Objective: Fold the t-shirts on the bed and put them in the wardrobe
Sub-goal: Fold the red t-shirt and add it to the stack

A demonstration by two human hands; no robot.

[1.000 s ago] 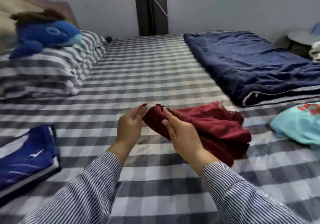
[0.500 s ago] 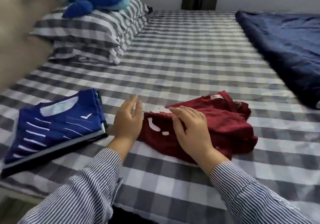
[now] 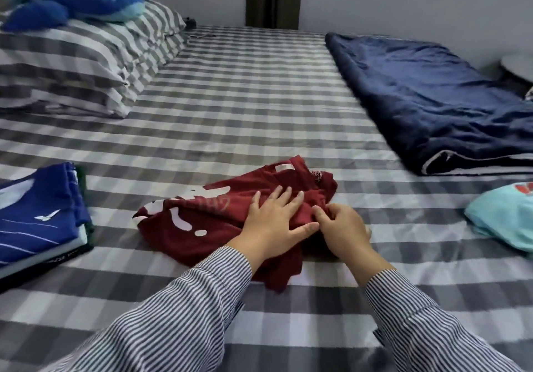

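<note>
Head view: grey-and-white checked bed [image 3: 259,118] bearing, near its front edge, a crumpled dark-red cotton t-shirt with white print [image 3: 207,221]. The garment looks light, limp and prone to bunching, so it probably needs spreading flat and taking hold at seams, shoulders or hem. Left hand [image 3: 274,221] lies flat, fingers straight, pressing the cloth; right hand [image 3: 343,227], touching it, pinches a fold between curled fingers. A folded blue t-shirt stack [image 3: 37,221] rests to the left.

Both arms wear long shirt sleeves [image 3: 184,308] in fine navy-and-white stripes, buttoned cuffs [image 3: 386,285] ending at bare wrists.
</note>
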